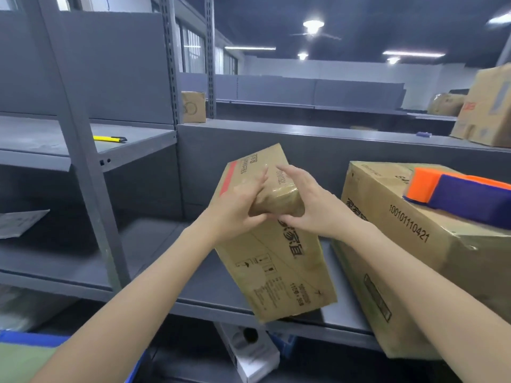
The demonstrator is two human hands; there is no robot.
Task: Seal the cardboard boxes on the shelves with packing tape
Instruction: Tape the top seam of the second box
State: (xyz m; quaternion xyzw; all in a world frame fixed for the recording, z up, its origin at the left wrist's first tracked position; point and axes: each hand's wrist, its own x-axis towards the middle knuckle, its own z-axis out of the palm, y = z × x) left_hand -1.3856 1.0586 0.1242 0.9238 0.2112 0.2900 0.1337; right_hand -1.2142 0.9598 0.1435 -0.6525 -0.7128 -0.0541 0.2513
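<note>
Seemingly both hands (276, 200) around tape roll (279, 201), fingers splayed.

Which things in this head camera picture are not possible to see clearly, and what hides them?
- Tape roll: mostly covered by the left hand and right hand; its loose end is not visible.
- Small box: the small print is too blurred to read.
- Tape dispenser: cut off by the right edge.
- Large box: the right forearm hides its lower corner.
</note>
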